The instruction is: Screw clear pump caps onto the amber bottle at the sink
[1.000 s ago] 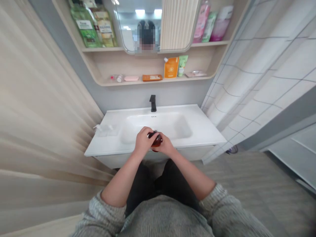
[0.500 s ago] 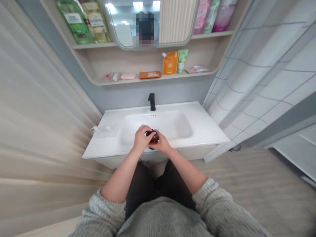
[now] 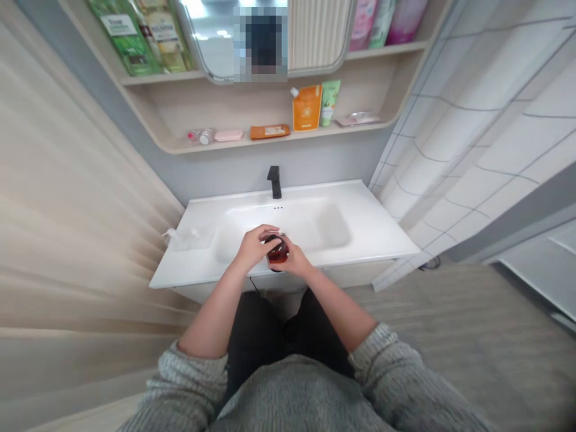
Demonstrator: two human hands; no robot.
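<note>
Over the front edge of the sink [image 3: 335, 225], both hands are around a small amber bottle [image 3: 278, 254] with a dark top. My left hand [image 3: 255, 246] is closed on its upper part, thumb and fingers curved around the dark top. Around the lower body on the right side, my right hand [image 3: 296, 259] grips the bottle. Fingers hide much of it, and its label cannot be made out.
A black faucet [image 3: 275, 183] stands behind the basin. Clear plastic items [image 3: 191, 237] lie on the left counter. Above, a shelf [image 3: 315, 134] holds an orange pouch [image 3: 306, 109], a green tube [image 3: 330, 103] and a pink soap bar [image 3: 228, 135]. A curtain [image 3: 90, 180] hangs left.
The left fingers have shifted and spread a little around the bottle's top, so more of the amber body shows. The right hand keeps its grip. The view has moved slightly.
</note>
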